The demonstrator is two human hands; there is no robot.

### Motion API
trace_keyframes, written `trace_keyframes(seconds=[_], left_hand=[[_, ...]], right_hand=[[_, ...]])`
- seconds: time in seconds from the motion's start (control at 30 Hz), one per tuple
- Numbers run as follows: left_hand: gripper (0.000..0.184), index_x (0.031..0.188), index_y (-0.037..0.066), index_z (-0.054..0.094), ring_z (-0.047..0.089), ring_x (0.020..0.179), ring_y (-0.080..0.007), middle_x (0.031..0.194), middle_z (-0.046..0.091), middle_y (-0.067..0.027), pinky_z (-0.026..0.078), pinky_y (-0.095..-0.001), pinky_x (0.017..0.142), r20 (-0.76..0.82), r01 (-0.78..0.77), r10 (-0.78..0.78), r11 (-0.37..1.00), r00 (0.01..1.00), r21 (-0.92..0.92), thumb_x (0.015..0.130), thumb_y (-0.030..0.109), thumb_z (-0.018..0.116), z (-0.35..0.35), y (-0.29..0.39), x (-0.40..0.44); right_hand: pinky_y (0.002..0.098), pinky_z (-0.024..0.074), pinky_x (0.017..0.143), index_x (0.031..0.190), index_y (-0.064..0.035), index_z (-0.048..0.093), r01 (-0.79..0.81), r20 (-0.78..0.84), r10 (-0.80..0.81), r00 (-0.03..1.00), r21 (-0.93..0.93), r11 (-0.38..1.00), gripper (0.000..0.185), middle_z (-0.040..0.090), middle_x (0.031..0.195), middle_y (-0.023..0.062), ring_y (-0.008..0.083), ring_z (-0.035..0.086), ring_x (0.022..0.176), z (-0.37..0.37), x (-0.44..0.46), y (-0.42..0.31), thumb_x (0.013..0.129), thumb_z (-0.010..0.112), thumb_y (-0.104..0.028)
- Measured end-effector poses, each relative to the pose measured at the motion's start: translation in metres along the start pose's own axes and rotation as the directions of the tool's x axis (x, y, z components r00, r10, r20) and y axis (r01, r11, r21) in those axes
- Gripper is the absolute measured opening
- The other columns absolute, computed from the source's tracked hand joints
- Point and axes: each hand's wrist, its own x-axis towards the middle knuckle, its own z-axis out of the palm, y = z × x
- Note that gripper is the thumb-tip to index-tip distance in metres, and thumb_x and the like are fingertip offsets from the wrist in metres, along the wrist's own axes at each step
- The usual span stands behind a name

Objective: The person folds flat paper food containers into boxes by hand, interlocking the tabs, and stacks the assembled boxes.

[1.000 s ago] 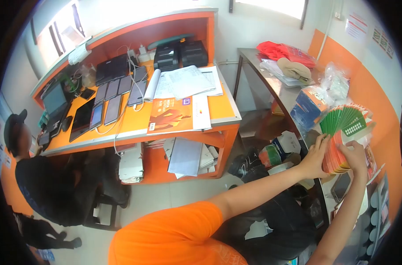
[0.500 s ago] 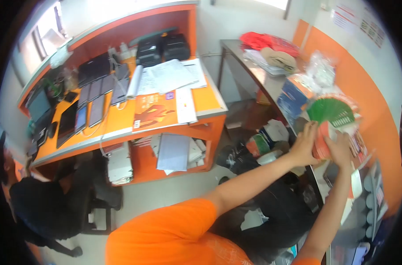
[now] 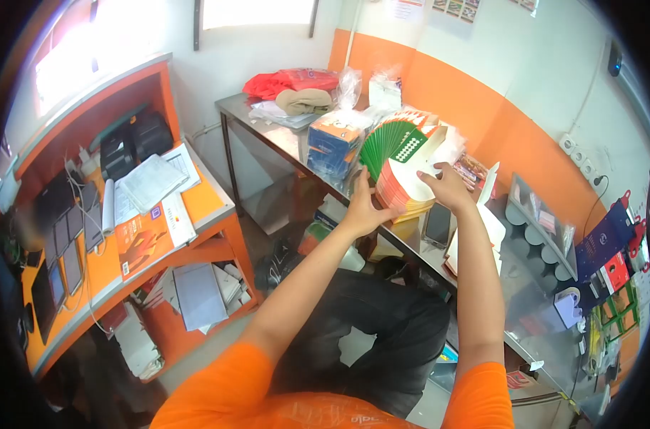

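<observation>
A fanned stack of orange-and-white cards or leaflets [image 3: 403, 187] lies on the metal table, with a fan of green ones [image 3: 389, 146] right behind it. My left hand [image 3: 368, 209] is at the stack's left and front side, thumb and fingers spread apart. On the stack's right, my right hand [image 3: 446, 187] has its fingertips at the top edge, fingers apart. Both hands rest against the stack without closing round it. Just in front of the right hand lies a dark phone [image 3: 438, 223].
A blue-and-orange box [image 3: 333, 146], a tan cap [image 3: 303, 101] and red bags [image 3: 285, 82] stand or lie farther back. A grey tray [image 3: 543, 225] leans at the right. The orange desk [image 3: 217, 204] on the left holds phones and papers.
The view has swung to the right, showing more of the metal table. My hands, closed around the orange stack before, are now spread at its sides, and the stack is fanned wider.
</observation>
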Motion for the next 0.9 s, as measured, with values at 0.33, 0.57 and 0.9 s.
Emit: trace_keyframes(seconds=[0.33,0.57,0.9], left_hand=[[0.071,0.137,-0.010,0.063,0.066,0.123,-0.0270,0.131,0.070,-0.0208,0.047,-0.0396,0.108,0.105,0.486,-0.491,0.766,0.865,-0.420,0.089,0.038,0.085,-0.005,0.019,0.063],[0.067,0.138,-0.011,0.061,0.064,0.125,-0.0283,0.138,0.067,-0.0191,0.048,-0.0415,0.108,0.205,0.596,-0.573,0.663,0.793,-0.452,0.089,0.029,0.082,-0.008,0.053,0.054],[0.056,0.125,0.003,0.070,0.057,0.110,-0.0212,0.117,0.070,-0.0093,0.037,-0.0362,0.099,0.215,0.559,-0.523,0.694,0.825,-0.454,0.085,0.040,0.080,-0.002,0.041,0.056]], right_hand=[[0.0443,0.0492,0.113,0.143,0.0159,0.057,-0.019,0.203,0.077,0.976,-0.274,0.961,0.080,0.061,0.143,0.0361,0.0440,0.063,0.133,-0.001,0.046,0.000,0.097,0.065,-0.049],[0.0466,0.0436,0.118,0.149,0.0105,0.053,0.029,0.252,0.047,0.967,-0.293,0.956,0.072,0.059,0.148,0.0335,0.0443,0.058,0.139,0.006,0.042,0.002,0.103,0.056,-0.045],[0.0525,0.0488,0.110,0.143,0.0176,0.046,0.107,0.194,-0.049,0.980,-0.302,0.947,0.061,0.065,0.133,0.0379,0.0485,0.064,0.126,0.032,0.043,0.024,0.109,0.050,-0.032]])
